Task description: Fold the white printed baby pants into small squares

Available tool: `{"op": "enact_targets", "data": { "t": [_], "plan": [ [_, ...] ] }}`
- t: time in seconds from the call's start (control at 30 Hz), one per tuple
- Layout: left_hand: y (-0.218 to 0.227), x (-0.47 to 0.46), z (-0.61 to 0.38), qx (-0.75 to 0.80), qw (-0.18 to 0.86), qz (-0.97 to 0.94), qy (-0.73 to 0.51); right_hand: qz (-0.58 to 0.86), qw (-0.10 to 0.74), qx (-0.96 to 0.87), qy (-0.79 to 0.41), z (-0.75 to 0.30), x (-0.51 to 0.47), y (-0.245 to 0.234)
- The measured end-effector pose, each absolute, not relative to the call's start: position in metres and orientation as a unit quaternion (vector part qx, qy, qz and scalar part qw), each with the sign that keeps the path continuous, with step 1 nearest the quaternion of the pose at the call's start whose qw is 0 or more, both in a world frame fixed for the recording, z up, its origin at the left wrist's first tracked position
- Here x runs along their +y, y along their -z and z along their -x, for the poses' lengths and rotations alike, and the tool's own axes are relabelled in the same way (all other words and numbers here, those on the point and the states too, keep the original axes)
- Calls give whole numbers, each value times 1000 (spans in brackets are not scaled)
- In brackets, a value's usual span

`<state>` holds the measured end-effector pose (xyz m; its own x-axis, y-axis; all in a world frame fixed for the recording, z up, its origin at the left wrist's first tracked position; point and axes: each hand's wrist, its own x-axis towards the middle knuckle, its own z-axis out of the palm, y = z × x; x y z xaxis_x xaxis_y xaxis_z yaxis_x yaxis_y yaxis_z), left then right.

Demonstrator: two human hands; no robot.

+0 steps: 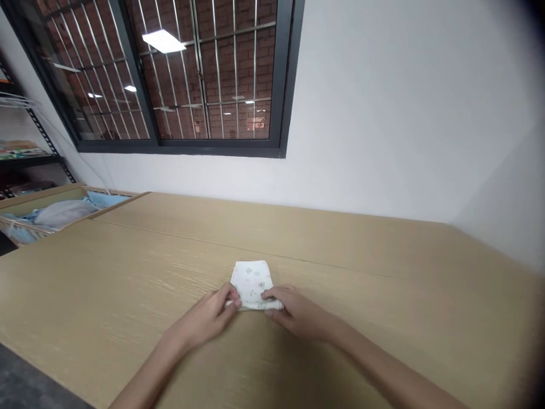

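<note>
A small white cloth [251,278] with a faint green and pink print lies folded on the tan tabletop. Its near edge looks rolled or folded over into a thicker band. My left hand [217,309] pinches the near left corner between thumb and fingers. At the near right end, my right hand [293,309] grips the band, its thumb low and its fingers resting over the top of the cloth. The far part of the cloth lies flat, narrower than the near edge. What kind of cloth item it is cannot be made out.
The wide wooden table [149,272] has a seam running across it. A wooden crib-like box [121,203] with blue and grey bedding stands at the left. Behind is a white wall [383,113] with a barred window [213,74]. Shelves [25,162] stand at the far left.
</note>
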<state>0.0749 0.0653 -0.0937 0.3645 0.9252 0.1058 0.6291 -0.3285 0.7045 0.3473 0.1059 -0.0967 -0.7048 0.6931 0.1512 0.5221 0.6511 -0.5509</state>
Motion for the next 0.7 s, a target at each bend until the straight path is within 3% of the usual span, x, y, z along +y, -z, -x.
{"op": "enact_targets", "data": {
  "t": [0.2,0.4,0.7],
  "plan": [
    [85,101,-67,472,384,-751,-257,411,274,-803,-333,-333,134,99],
    [83,147,-70,514,274,-778,-236,502,319,-751,-285,-312,158,107],
    [120,170,-99,572,74,-775,-257,594,317,-711,-204,-305,188,128]
  ]
}}
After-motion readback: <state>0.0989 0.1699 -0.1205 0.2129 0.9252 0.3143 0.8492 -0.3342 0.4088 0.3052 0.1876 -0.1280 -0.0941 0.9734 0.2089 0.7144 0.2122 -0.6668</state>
